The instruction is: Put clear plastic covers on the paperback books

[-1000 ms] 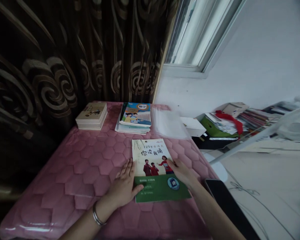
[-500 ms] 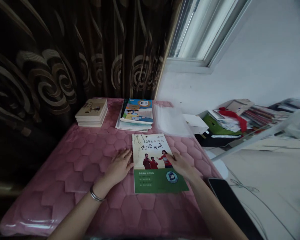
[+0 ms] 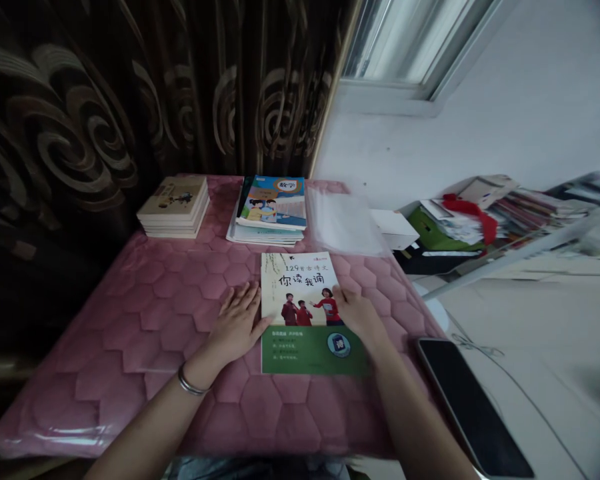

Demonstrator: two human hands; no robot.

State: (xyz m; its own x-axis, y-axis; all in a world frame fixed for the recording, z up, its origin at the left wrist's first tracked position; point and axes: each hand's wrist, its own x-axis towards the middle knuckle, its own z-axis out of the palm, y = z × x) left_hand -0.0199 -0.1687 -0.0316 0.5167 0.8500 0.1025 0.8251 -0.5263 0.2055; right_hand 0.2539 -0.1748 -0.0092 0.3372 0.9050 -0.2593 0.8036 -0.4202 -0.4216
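Note:
A softcover book [image 3: 300, 303] with a cream and green cover, Chinese title and three drawn people lies flat on the pink quilted tablecloth [image 3: 170, 293]. My left hand [image 3: 237, 320] rests on the cloth along the book's left side, fingers spread, its thumb reaching the book's edge. A silver bangle [image 3: 190, 381] circles that wrist. At the book's right edge, my right hand [image 3: 359, 319] has its fingers curled around the border; the fingers under the edge are hidden.
A stack of small tan books [image 3: 175, 205] stands at the back left. Beside it is a pile of textbooks [image 3: 273, 205] with a clear plastic sheet [image 3: 347, 223] to the right. A black phone-like slab [image 3: 473, 403] lies at the right edge. Papers [image 3: 455, 223] are heaped beyond.
The view has tipped down slightly. My right hand has curled more at the book's right edge, and the book sits a little straighter. The left hand stays beside it.

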